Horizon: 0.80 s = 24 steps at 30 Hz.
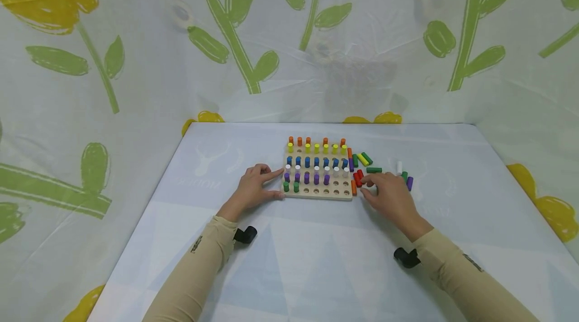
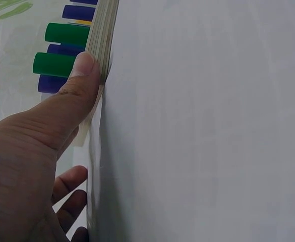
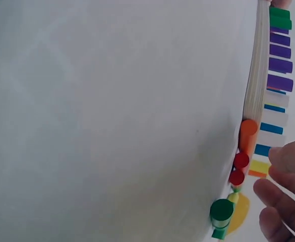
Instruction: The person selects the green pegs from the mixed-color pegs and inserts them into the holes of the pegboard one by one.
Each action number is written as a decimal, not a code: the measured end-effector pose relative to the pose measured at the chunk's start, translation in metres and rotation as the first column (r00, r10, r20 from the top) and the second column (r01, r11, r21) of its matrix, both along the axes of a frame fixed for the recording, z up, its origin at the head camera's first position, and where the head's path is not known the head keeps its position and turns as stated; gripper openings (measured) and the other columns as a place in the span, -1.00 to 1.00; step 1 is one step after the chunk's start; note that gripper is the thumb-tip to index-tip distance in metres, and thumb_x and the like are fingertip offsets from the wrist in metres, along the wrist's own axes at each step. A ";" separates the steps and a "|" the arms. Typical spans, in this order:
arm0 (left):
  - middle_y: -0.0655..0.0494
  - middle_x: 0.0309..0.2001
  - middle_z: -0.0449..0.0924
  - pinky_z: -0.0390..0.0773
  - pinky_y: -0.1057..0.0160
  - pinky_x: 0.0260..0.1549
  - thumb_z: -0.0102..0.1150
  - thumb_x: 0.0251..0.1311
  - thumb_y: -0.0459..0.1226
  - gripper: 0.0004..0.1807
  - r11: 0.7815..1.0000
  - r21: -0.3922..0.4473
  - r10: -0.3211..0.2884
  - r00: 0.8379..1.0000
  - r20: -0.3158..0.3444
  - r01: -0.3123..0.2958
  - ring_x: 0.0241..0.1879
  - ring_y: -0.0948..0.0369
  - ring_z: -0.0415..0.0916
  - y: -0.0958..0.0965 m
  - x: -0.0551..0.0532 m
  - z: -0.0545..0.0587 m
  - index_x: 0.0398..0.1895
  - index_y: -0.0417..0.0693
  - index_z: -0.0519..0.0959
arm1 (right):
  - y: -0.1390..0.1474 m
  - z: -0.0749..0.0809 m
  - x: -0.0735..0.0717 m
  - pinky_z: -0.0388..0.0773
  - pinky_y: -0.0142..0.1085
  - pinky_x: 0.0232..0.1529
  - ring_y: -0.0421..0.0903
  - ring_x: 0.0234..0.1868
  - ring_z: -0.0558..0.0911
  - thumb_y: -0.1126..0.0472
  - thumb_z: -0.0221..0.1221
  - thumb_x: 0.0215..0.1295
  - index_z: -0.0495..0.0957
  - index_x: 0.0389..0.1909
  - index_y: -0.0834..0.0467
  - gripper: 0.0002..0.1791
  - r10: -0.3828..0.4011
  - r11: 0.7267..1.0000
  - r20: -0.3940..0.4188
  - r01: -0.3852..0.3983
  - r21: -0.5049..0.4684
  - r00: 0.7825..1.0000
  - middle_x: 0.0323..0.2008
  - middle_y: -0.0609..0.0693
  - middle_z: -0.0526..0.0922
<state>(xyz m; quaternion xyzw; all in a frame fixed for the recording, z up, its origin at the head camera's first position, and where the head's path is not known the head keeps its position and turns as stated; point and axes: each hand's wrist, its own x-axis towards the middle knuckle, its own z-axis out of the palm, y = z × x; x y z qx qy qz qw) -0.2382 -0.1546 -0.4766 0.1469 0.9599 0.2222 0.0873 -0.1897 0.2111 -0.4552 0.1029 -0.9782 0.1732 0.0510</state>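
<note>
A wooden pegboard (image 1: 301, 196) carries rows of orange, yellow, blue, white, purple and green pegs (image 1: 296, 187); several front holes at the right hold none. At its left side rests my left hand (image 1: 253, 187), fingers extended, the thumb touching the front left corner. The left wrist view shows that thumb (image 2: 84, 68) against the board's edge beside two green pegs (image 2: 66, 34). Just right of the board, my right hand (image 1: 392, 199) hovers by two red pegs (image 1: 358, 178). Its fingers (image 3: 283, 209) are loosely bent and apart from the thumb in the right wrist view, with nothing visible between them.
Loose pegs lie right of the board: an orange peg (image 1: 354, 188) along its edge, a green peg (image 1: 374, 170), a yellow peg (image 1: 362, 159). Beyond the right hand are a white peg (image 1: 399, 167) and a purple peg (image 1: 409, 183). A pale cloth covers the table (image 1: 312, 261).
</note>
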 end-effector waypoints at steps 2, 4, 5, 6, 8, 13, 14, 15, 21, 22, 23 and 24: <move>-0.03 0.25 0.26 0.26 -0.08 0.25 0.44 0.09 0.17 -0.12 1.000 0.000 0.003 1.000 0.000 -0.003 0.23 -0.06 0.16 0.000 0.000 0.000 0.51 0.35 0.33 | 0.001 0.001 0.001 0.48 0.06 -0.05 0.10 -0.16 0.56 0.12 0.36 0.30 0.72 -0.02 0.16 -0.71 -0.011 1.000 -0.008 0.011 0.013 1.000 -0.12 0.12 0.75; -0.03 0.25 0.26 0.26 -0.08 0.25 0.44 0.09 0.17 -0.12 1.000 -0.002 0.005 1.000 0.000 -0.005 0.23 -0.06 0.16 0.000 0.000 0.000 0.51 0.36 0.33 | 0.003 0.001 0.002 0.50 0.07 -0.06 0.12 -0.14 0.57 0.12 0.37 0.29 0.72 -0.02 0.16 -0.70 -0.027 0.999 -0.014 0.027 0.024 1.000 -0.09 0.15 0.74; -0.03 0.25 0.26 0.26 -0.07 0.25 0.44 0.09 0.17 -0.12 1.000 -0.003 0.006 1.000 -0.001 -0.006 0.23 -0.06 0.16 0.000 0.000 0.000 0.51 0.36 0.33 | 0.004 0.001 0.002 0.51 0.08 -0.05 0.14 -0.12 0.57 0.12 0.37 0.29 0.72 -0.02 0.17 -0.69 -0.035 0.999 -0.018 0.035 0.031 0.999 -0.08 0.17 0.73; -0.03 0.25 0.26 0.25 -0.07 0.25 0.44 0.09 0.17 -0.12 1.000 -0.003 0.007 1.000 0.000 -0.007 0.23 -0.06 0.16 0.000 0.000 0.000 0.51 0.36 0.33 | 0.005 0.001 0.003 0.51 0.09 -0.04 0.15 -0.11 0.58 0.13 0.37 0.28 0.72 -0.02 0.17 -0.69 -0.042 0.998 -0.020 0.043 0.039 0.999 -0.08 0.18 0.73; -0.03 0.25 0.26 0.25 -0.07 0.26 0.44 0.09 0.17 -0.12 1.000 -0.004 0.007 1.000 0.000 -0.007 0.23 -0.06 0.16 0.000 0.000 0.000 0.51 0.36 0.33 | 0.007 0.001 0.003 0.50 0.11 -0.01 0.17 -0.10 0.58 0.13 0.38 0.27 0.72 -0.03 0.19 -0.69 -0.056 0.997 -0.027 0.057 0.059 0.998 -0.11 0.18 0.72; -0.03 0.24 0.27 0.26 -0.07 0.24 0.43 0.10 0.17 -0.13 1.000 -0.004 0.002 1.000 -0.003 -0.002 0.22 -0.06 0.17 0.000 0.000 0.000 0.51 0.35 0.33 | 0.009 0.000 0.004 0.48 0.12 -0.06 0.17 -0.17 0.58 0.14 0.37 0.26 0.71 -0.05 0.21 -0.70 -0.072 0.993 -0.044 0.076 0.089 0.996 -0.19 0.17 0.71; -0.03 0.24 0.27 0.26 -0.08 0.24 0.43 0.10 0.17 -0.13 1.000 -0.004 0.000 1.000 -0.005 0.000 0.22 -0.06 0.17 0.000 0.000 0.000 0.51 0.35 0.33 | 0.010 0.000 0.004 0.48 0.13 -0.06 0.17 -0.18 0.59 0.14 0.37 0.27 0.71 -0.05 0.21 -0.70 -0.075 0.993 -0.047 0.079 0.092 0.996 -0.21 0.17 0.71; -0.04 0.24 0.27 0.26 -0.08 0.24 0.43 0.10 0.17 -0.13 1.000 -0.003 -0.002 1.000 -0.007 0.002 0.23 -0.07 0.17 0.000 0.001 0.001 0.51 0.34 0.34 | 0.011 0.000 0.004 0.49 0.13 -0.06 0.17 -0.19 0.59 0.15 0.37 0.27 0.70 -0.04 0.22 -0.69 -0.077 0.992 -0.048 0.081 0.093 0.996 -0.22 0.16 0.72; -0.05 0.25 0.28 0.25 -0.10 0.25 0.44 0.09 0.17 -0.12 1.000 0.003 -0.007 1.000 -0.012 0.007 0.24 -0.08 0.18 0.000 0.001 0.001 0.50 0.33 0.34 | 0.016 0.000 0.003 0.53 0.12 -0.09 0.14 -0.25 0.59 0.12 0.35 0.28 0.62 0.05 0.29 -0.59 -0.112 0.990 -0.001 0.112 0.089 0.994 -0.32 0.15 0.68; -0.05 0.26 0.27 0.25 -0.10 0.26 0.44 0.09 0.17 -0.12 1.000 0.002 -0.005 1.000 -0.012 0.005 0.24 -0.08 0.18 0.000 0.001 0.000 0.50 0.33 0.34 | 0.017 0.000 0.003 0.54 0.10 -0.11 0.12 -0.28 0.58 0.12 0.35 0.28 0.61 0.07 0.29 -0.57 -0.120 0.989 0.013 0.119 0.088 0.993 -0.33 0.14 0.67; -0.05 0.26 0.27 0.25 -0.10 0.26 0.44 0.09 0.17 -0.12 1.000 0.002 -0.003 1.000 -0.011 0.003 0.24 -0.08 0.17 0.000 0.000 0.000 0.51 0.33 0.34 | 0.017 0.000 0.003 0.55 0.08 -0.14 0.10 -0.31 0.57 0.11 0.34 0.29 0.59 0.08 0.29 -0.56 -0.127 0.988 0.027 0.124 0.086 0.992 -0.35 0.13 0.66; -0.05 0.26 0.27 0.25 -0.10 0.27 0.44 0.09 0.17 -0.12 1.000 0.002 -0.001 1.000 -0.010 0.001 0.24 -0.07 0.17 0.000 0.000 0.000 0.51 0.34 0.34 | 0.017 0.000 0.003 0.56 0.04 -0.19 0.08 -0.35 0.55 0.10 0.34 0.29 0.57 0.10 0.28 -0.54 -0.133 0.988 0.043 0.130 0.080 0.990 -0.37 0.12 0.64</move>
